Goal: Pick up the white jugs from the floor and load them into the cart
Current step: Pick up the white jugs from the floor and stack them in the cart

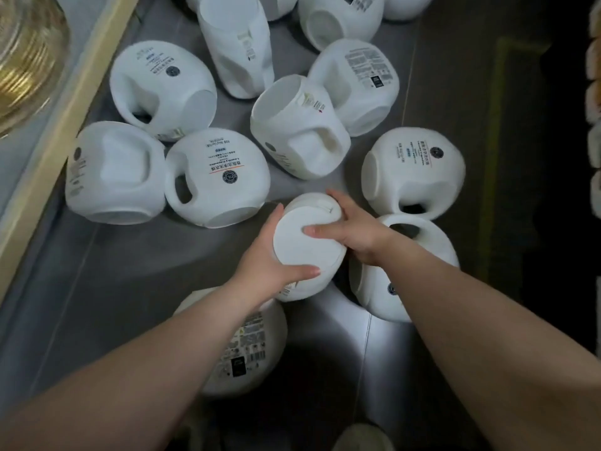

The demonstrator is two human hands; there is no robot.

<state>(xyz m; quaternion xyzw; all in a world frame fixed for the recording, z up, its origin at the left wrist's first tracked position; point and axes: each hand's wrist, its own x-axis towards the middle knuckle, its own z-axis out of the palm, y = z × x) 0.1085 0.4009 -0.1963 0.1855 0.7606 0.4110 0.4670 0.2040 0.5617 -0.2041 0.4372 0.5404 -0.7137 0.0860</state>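
White jug [309, 242] between both hands

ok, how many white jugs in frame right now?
11 clear: one held jug between the left hand and right hand, two jugs by the forearms, and eight spread beyond. Cropped pieces at the top edge may be more.

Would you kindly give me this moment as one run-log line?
left hand: on held jug | right hand: on same jug | other jugs: lying on grey surface | cart: cannot tell
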